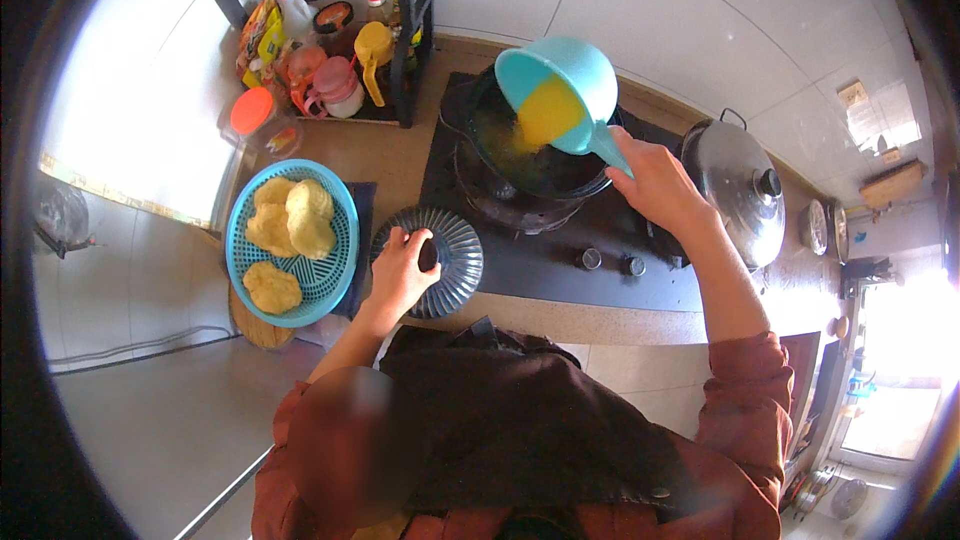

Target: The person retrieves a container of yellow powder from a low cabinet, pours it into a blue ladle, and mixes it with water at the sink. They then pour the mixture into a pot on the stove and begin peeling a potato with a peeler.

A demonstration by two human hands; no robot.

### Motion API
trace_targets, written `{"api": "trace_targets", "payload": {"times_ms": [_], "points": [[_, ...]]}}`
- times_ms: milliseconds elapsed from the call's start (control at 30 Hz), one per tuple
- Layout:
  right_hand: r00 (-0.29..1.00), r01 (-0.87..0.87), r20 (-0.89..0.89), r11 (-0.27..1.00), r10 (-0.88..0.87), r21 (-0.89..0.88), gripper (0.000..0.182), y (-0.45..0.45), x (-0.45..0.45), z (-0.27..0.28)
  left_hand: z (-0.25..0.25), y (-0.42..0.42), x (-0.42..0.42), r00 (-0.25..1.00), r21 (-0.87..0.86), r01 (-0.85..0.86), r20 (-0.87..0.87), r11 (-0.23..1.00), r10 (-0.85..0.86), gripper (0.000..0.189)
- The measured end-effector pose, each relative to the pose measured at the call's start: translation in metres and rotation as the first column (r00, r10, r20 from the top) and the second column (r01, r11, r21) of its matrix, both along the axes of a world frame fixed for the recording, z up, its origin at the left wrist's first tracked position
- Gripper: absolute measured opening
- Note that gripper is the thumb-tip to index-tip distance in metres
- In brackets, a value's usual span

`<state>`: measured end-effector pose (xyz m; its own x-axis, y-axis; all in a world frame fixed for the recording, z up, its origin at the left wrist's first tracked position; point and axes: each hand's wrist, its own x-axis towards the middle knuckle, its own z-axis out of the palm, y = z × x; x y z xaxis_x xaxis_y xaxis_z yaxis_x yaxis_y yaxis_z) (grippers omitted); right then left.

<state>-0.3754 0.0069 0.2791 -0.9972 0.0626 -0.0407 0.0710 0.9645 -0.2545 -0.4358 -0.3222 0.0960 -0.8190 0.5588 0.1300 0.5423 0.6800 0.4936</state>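
Observation:
My right hand (660, 180) grips the handle of a turquoise plastic dipper (592, 64), which is tilted over a dark pot (555, 178) on the hob. A yellow, grainy-looking mass (553, 112) lies at the dipper's lip and runs down into the pot; steam or blur veils part of the inside. My left hand (397, 274) has its fingers around the dark knob (428, 255) of a ribbed lid (459, 262). That lid is at the counter's front, left of the hob controls. Left of it, a blue plastic basket (234, 229) holds several pale yellow dough-like pieces (310, 217).
A black rack (409, 52) with jars and bottles stands at the back left, beside an orange-lidded jar (253, 111). On the right of the black hob (510, 262) sits a large pot with a domed metal lid (731, 187). Two control knobs (590, 259) are at the hob's front.

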Motion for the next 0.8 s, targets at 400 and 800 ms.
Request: {"api": "trace_targets", "payload": {"times_ms": [400,800], "points": [[0.907,0.349,0.416,0.677,-0.069,-0.648,0.023,0.005,-0.005,0.001,0.0,-0.001,0.001,1.0,-0.004,0.009,-0.018,1.0,-0.009,0.049],[0.944,0.226,0.085,0.438,-0.319,-0.87,0.047,-0.022,0.022,-0.014,-0.001,0.0,0.003,1.0,-0.042,0.015,0.009,0.999,-0.014,0.048]]}}
